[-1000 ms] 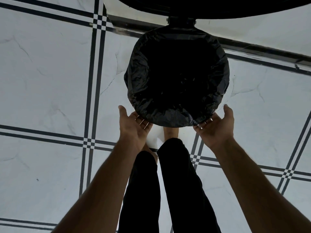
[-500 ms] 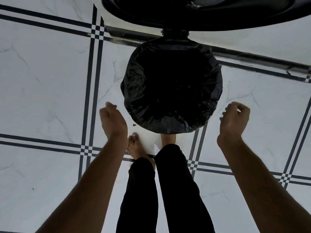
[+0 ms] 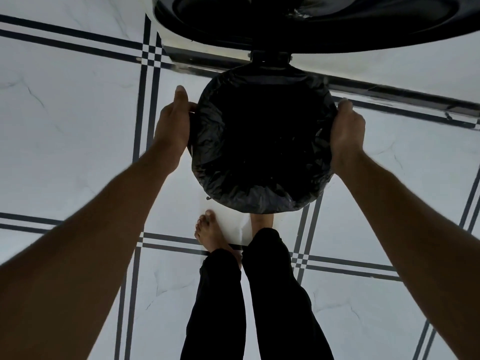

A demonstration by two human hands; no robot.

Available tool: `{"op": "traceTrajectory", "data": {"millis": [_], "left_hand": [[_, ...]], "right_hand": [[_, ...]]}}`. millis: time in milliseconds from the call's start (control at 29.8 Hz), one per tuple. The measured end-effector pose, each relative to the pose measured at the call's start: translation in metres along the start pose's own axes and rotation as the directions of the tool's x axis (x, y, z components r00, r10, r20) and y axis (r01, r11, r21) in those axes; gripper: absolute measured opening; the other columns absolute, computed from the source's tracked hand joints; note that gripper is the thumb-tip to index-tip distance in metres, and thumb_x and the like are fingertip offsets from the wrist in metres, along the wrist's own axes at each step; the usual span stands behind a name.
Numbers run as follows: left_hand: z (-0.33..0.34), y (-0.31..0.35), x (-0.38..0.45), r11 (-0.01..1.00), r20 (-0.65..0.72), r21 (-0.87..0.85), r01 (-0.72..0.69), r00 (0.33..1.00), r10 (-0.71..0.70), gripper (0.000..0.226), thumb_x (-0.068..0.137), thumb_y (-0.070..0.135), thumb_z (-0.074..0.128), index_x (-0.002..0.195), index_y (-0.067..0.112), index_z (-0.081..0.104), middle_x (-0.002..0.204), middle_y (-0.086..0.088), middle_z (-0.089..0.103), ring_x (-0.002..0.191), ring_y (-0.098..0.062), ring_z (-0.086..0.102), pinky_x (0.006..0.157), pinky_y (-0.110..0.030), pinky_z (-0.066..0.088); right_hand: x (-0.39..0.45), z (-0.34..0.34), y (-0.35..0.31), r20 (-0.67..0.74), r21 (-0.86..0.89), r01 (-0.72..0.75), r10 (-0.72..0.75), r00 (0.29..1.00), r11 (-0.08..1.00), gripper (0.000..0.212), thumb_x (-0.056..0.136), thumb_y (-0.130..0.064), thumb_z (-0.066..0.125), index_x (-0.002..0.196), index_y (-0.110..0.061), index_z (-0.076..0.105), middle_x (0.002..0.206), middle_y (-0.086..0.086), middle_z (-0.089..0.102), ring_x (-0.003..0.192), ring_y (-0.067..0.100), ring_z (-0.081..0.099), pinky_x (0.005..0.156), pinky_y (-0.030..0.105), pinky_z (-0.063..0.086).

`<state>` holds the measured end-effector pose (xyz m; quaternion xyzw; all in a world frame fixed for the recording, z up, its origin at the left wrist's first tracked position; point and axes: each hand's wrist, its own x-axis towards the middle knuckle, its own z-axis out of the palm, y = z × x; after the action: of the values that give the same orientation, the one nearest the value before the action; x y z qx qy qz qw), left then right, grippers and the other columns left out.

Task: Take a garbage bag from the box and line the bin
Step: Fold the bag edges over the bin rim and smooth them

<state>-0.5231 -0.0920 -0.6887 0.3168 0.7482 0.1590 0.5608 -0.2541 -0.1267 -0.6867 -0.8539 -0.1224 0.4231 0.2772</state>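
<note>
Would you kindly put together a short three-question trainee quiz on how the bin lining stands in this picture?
1. True or false: the round black bin lid is shut.
2. Where is the crinkled black plastic garbage bag? A) on the floor B) folded over the round bin's rim C) in the box
3. Where on the bag's rim do the left hand and right hand sit?

Key:
1. False; it stands open.
2. B.
3. On opposite sides, left hand on the left edge and right hand on the right edge.
</note>
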Motion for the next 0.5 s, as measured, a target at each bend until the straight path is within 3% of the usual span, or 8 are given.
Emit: {"op": "traceTrajectory", "data": {"millis": [101,201,335,436,503], "left_hand": [[-0.004,0.002,0.01,0.999,0.029,0.042,0.034,0.999,-0.035,0.062,0.103,0.055,0.018,0.075,0.023,0.062,0.082,0.001,0.066,0.083,-0.018,0.062,0.094,-0.04,0.048],[-0.004,0.004,0.015,0.996,0.042,0.079,0.038,0.998,-0.041,0.064,0.103,0.056,0.019,0.067,0.02,0.057,0.075,0.002,0.063,0.073,-0.016,0.057,0.088,-0.039,0.047],[-0.006,0.002,0.018,0.993,0.038,0.114,0.039,0.998,-0.043,0.064,0.103,0.055,0.02,0.066,0.019,0.057,0.073,0.002,0.062,0.07,-0.016,0.057,0.085,-0.034,0.047],[-0.011,0.001,0.021,0.994,0.08,0.108,0.031,0.996,-0.039,0.066,0.103,0.056,0.018,0.07,0.018,0.06,0.075,0.002,0.064,0.071,-0.016,0.058,0.088,-0.034,0.047],[-0.011,-0.002,0.022,0.996,0.071,0.089,0.024,0.997,-0.031,0.063,0.103,0.053,0.02,0.072,0.018,0.061,0.077,0.002,0.065,0.071,-0.016,0.059,0.083,-0.033,0.047]], "right_hand": [[0.004,0.008,-0.004,-0.022,-0.083,0.025,-0.027,0.999,0.996,0.036,0.095,-0.04,0.034,0.079,-0.014,0.053,0.073,-0.003,0.051,0.072,0.015,0.048,0.065,0.031,0.038],[0.01,0.013,-0.001,-0.052,-0.142,0.113,-0.121,0.991,0.983,0.04,0.098,-0.04,0.033,0.065,-0.017,0.042,0.063,-0.007,0.044,0.061,0.012,0.041,0.058,0.03,0.035],[0.015,0.016,0.002,-0.048,-0.134,0.172,-0.179,0.983,0.976,0.038,0.098,-0.046,0.032,0.068,-0.025,0.045,0.068,-0.01,0.048,0.065,0.009,0.045,0.068,0.031,0.04],[0.017,0.016,0.004,-0.053,-0.191,0.181,-0.194,0.98,0.965,0.042,0.097,-0.049,0.03,0.066,-0.024,0.043,0.066,-0.009,0.047,0.063,0.01,0.044,0.065,0.031,0.038],[0.019,0.014,0.006,-0.076,-0.199,0.177,-0.196,0.978,0.964,0.04,0.097,-0.05,0.03,0.076,-0.023,0.05,0.076,-0.008,0.054,0.07,0.01,0.049,0.069,0.029,0.039]]}}
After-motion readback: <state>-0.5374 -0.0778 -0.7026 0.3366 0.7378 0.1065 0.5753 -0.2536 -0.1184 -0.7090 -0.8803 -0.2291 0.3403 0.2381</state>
